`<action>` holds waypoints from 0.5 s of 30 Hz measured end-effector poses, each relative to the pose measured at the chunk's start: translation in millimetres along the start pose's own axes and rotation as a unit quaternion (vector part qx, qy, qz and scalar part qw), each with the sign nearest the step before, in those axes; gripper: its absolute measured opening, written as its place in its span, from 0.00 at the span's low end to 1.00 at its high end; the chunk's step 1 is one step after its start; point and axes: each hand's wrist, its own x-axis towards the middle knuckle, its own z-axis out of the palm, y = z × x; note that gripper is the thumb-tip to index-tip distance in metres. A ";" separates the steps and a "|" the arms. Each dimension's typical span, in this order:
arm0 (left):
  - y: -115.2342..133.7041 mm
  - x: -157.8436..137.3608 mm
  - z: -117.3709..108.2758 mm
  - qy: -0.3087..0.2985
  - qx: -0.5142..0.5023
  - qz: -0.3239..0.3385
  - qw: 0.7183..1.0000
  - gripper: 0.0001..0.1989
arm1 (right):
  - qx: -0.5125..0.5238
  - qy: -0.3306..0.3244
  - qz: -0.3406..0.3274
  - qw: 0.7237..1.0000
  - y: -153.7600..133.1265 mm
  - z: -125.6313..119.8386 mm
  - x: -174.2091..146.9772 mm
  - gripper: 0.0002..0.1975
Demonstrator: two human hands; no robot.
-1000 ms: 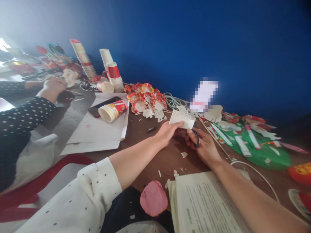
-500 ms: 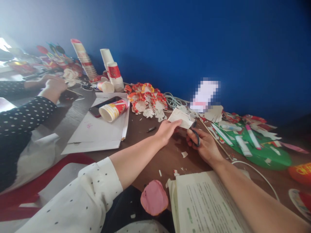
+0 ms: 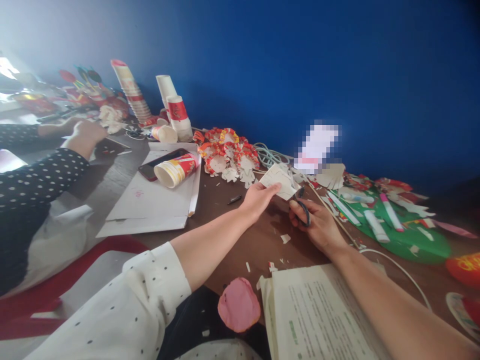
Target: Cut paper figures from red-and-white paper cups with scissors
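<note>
My left hand (image 3: 258,199) pinches a piece of white paper (image 3: 276,179) between thumb and fingers, raised a little above the brown table. Dark-handled scissors (image 3: 304,214) are in my right hand (image 3: 317,225), its fingers through the handle loops. Their blades meet the right edge of the paper and are mostly hidden by it. Small paper scraps (image 3: 285,239) lie on the table below. Just beyond the paper is a pile of red and white cut paper cups (image 3: 229,155).
At left, a co-worker's hands (image 3: 84,135) are busy by stacked cups (image 3: 131,92). A cup (image 3: 176,170) and phone (image 3: 150,172) lie on a white folder (image 3: 144,210). Markers (image 3: 376,227) rest on a green sheet (image 3: 423,245). A printed book (image 3: 318,310) is in front, beside a pink round piece (image 3: 239,305).
The view has shifted very slightly. The paper's angle in my left hand has changed a little, and the scissors remain at its right edge.
</note>
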 end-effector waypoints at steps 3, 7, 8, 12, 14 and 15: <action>0.4 0.3 -0.2 -0.002 0.009 0.008 1.000 0.12 | -0.001 -0.002 0.001 1.000 0.2 0.0 0.0 0.23; 0.1 0.4 -0.6 -0.003 0.007 0.008 1.000 0.11 | 0.002 0.001 -0.001 1.000 2.3 0.0 0.5 0.22; 0.1 0.4 -0.7 -0.001 0.008 0.008 1.000 0.11 | 0.000 0.002 -0.001 1.000 2.7 0.0 0.7 0.22; 1.1 -0.1 -0.4 0.002 0.005 0.010 1.000 0.10 | -0.003 0.004 -0.002 1.000 2.6 0.2 1.1 0.22; 2.3 -0.7 0.1 0.002 0.000 0.011 1.000 0.10 | -0.003 0.003 -0.004 1.000 2.1 0.3 1.1 0.22; 2.9 -1.1 0.3 0.002 -0.001 0.010 1.000 0.10 | -0.005 0.002 -0.005 1.000 2.0 0.4 1.0 0.22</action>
